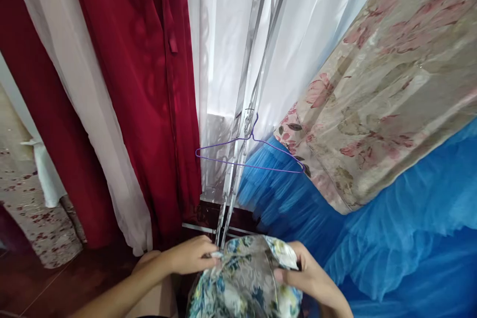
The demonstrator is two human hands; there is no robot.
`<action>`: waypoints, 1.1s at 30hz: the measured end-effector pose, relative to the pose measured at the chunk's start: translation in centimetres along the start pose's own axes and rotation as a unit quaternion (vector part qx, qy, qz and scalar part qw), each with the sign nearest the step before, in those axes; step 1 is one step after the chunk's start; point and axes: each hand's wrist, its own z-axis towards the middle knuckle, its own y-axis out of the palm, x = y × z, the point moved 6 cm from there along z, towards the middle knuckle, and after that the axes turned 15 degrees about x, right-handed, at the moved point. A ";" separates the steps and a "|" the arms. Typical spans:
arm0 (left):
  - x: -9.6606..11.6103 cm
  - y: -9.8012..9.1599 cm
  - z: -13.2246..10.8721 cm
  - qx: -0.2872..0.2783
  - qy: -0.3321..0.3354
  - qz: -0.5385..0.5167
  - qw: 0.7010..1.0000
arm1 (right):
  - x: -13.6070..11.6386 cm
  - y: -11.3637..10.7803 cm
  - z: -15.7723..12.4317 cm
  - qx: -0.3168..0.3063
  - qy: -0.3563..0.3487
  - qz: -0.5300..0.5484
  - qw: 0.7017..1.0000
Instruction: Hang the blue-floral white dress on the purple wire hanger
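A bundle of floral cloth point(249, 273), white and grey with blue and yellow flowers, lies low in the middle of the head view. My left hand point(197, 254) pinches its upper left edge between thumb and fingers. On the other side, my right hand point(300, 271) grips the upper right edge, thumb in front and fingers behind. What kind of garment or cloth it is, I cannot make out. Above it, a thin purple hanger point(248, 164) hangs by its hook from a metal stand point(238, 159), with nothing on it.
Long dark red cloth point(141, 84) and pale cloth point(74, 35) hang at the left. White curtains point(309, 20) hang behind the stand. At the right hangs a beige floral cloth point(372, 109) over blue ruffled tulle point(298, 198). Dark red floor tiles point(52, 288) show at lower left.
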 end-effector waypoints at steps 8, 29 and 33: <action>-2.3 -10.7 1.9 0.097 0.030 0.054 0.993 | -9.0 0.5 9.9 0.081 -0.211 -0.126 0.966; 5.4 -23.1 9.1 0.138 0.201 0.263 0.934 | -7.8 4.1 13.8 0.198 -0.287 -0.371 0.860; 4.2 -23.3 7.7 0.127 0.158 0.247 0.947 | -7.5 4.5 14.0 0.191 -0.293 -0.348 0.870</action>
